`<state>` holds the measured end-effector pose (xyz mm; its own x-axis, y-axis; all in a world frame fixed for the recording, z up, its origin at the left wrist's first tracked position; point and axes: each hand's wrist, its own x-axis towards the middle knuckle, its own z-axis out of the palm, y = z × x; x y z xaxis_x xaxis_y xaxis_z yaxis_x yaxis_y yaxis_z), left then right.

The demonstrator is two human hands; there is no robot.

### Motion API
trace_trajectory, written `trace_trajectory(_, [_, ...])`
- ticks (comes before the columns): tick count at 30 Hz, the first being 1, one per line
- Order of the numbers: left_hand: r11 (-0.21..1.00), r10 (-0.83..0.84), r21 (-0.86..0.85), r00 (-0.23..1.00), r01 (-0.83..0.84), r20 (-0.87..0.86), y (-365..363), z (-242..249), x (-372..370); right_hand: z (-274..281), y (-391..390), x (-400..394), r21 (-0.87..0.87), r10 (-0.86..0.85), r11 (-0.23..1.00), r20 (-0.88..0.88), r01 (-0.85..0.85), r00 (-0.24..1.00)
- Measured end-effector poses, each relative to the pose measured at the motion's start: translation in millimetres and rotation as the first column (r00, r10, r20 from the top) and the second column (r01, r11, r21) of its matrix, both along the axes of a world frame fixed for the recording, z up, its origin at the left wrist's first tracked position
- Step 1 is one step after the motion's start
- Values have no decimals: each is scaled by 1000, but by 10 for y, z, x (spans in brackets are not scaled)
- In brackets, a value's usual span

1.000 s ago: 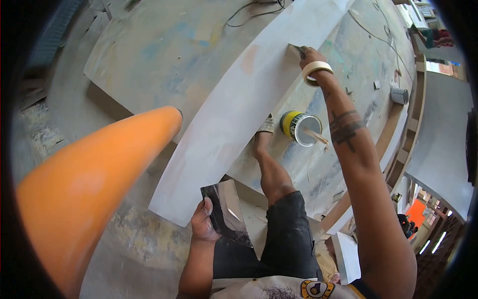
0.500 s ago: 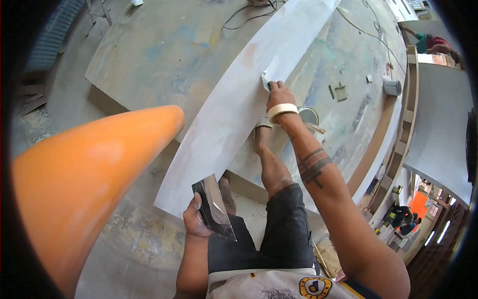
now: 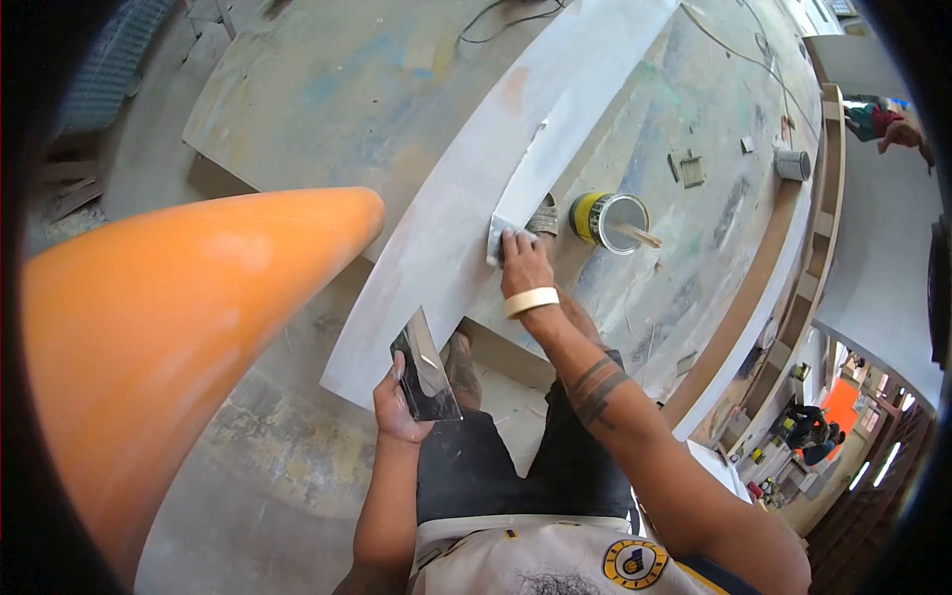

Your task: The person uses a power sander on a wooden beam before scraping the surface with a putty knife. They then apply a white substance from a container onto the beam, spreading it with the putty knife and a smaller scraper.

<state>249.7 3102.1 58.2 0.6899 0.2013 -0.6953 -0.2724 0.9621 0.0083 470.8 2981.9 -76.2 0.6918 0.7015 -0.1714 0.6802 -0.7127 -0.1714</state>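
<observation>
A long, white, curved panel (image 3: 421,238) runs from the near left up to the top of the view. My right hand (image 3: 526,263) is closed on a flat putty spreader (image 3: 495,243), whose edge lies against the panel's surface. Above the spreader, a thin white ridge of putty (image 3: 526,159) marks the panel. My left hand (image 3: 399,405) grips a dark rectangular plate (image 3: 428,382) with a lighter smear on it, held near the panel's close end. To the right of my right hand stands an open yellow-and-black can (image 3: 593,216) with a wooden stick (image 3: 638,235) in it.
A large orange rounded form (image 3: 228,258) juts in from the left. Under the panel is a paint-stained platform (image 3: 327,119). A grey can (image 3: 791,165), small scraps (image 3: 691,170) and a cable (image 3: 759,45) lie to the right. People (image 3: 815,436) are in the background.
My right hand has drawn the spreader down along the panel toward me, and a white putty ridge now shows above it. The left hand's plate has shifted slightly up. The yellow can has come into fuller view.
</observation>
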Motion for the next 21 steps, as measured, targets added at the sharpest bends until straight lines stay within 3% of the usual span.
trace_trajectory(2, [1000,-17,-20,993,14,-114,-18,-12,43,-29,-92,-220,10,58,998,26,-58,998])
trace_trajectory(5, [994,-97,-58,983,89,-154,-49,-165,34,165,-195,-414,-31,78,996,-188,-85,979])
trace_trajectory(8, [981,-166,-118,981,154,-102,-63,-244,53,471,-269,-389,46,64,998,-429,-49,901])
trace_trajectory(12, [964,-242,-125,970,236,-28,-116,-506,162,1336,-224,-39,382,272,919,-432,-99,860])
trace_trajectory(13, [950,-233,-198,970,242,68,-107,-543,226,1519,-231,30,444,365,878,-382,-178,849])
trace_trajectory(17, [904,-371,-209,927,373,52,-41,-220,891,1875,-334,298,614,658,637,-118,-466,744])
trace_trajectory(18, [902,-355,-196,919,385,169,-21,-204,990,1897,-358,365,637,711,558,-38,-531,702])
trace_trajectory(21, [900,-400,193,917,390,12,13,93,1407,1634,-527,651,513,679,617,36,-596,733])
